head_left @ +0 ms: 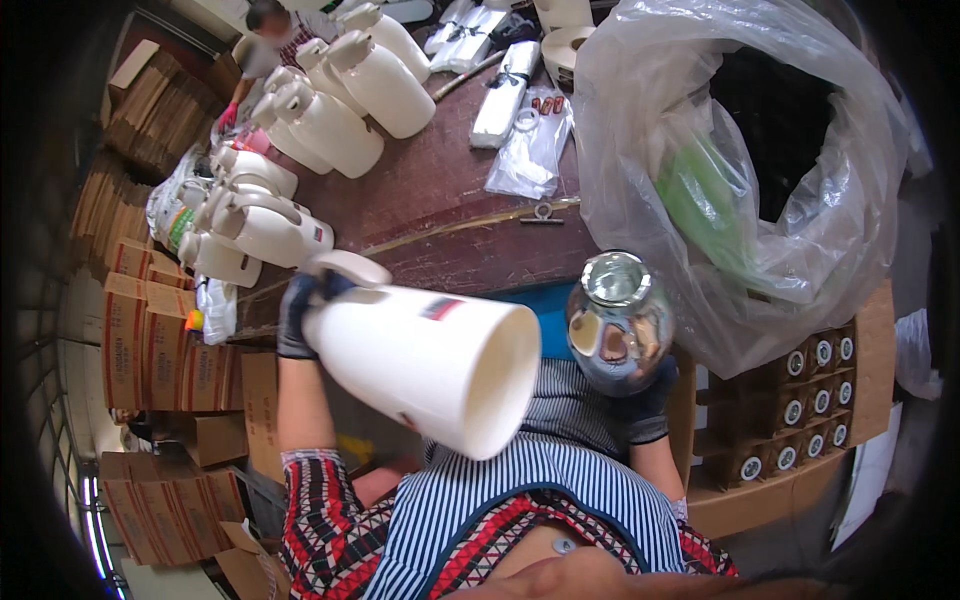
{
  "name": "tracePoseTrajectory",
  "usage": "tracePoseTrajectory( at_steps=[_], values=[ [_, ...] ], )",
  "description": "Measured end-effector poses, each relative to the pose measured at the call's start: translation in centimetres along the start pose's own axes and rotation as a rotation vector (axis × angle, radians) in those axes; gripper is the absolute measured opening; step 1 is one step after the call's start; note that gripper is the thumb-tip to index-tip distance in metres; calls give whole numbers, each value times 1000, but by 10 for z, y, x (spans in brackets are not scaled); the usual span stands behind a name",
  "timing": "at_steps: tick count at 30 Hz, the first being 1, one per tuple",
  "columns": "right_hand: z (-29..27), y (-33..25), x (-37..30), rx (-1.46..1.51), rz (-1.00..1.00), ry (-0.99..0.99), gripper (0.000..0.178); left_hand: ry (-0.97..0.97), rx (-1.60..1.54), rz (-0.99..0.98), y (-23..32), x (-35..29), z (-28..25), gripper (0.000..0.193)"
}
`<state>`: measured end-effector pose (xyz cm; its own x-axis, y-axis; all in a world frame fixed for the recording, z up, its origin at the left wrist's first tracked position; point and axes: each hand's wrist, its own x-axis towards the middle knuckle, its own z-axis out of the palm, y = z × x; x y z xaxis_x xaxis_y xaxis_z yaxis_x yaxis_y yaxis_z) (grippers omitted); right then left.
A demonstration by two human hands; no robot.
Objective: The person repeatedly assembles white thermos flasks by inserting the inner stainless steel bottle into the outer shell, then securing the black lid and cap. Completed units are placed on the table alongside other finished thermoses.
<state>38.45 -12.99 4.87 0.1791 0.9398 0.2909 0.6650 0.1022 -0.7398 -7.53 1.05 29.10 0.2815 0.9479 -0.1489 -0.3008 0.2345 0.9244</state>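
Observation:
In a dark glove, my left hand (298, 318) is closed around the handle end of a white thermos jug shell (400, 350). The shell lies tilted in front of my apron, its wide open end facing right. A shiny silver glass thermos liner (625, 340) is in my right hand (652, 405), also gloved, which grips it from below and the right. The liner's round rim points upward, and its body hides part of my fingers. Shell and liner are apart.
Several white jugs (385, 85) stand on the dark red table (430, 215). A large clear plastic bag (640, 130) bulges at the right, above a divided carton (770, 505) of liners. Cartons (135, 340) are stacked left. Another person (275, 40) is at the far left.

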Motion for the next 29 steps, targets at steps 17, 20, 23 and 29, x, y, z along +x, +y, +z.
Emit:
tracePoseTrajectory(
  at_steps=[17, 20, 23, 29],
  values=[
    [-152, 62, -82, -788, 232, 244, 72, -450, 1490, 322, -108, 78, 112, 47],
    [-173, 72, -117, -575, 336, 309, 77, -711, 1331, 146, -99, 97, 135, 36],
    [-162, 81, -138, -423, 360, 274, 82, -391, 1213, 284, -84, 127, 143, 28],
    [-90, 64, -97, -247, 172, 126, 92, -24, 1362, 623, -115, 249, 111, 29]
  ],
)
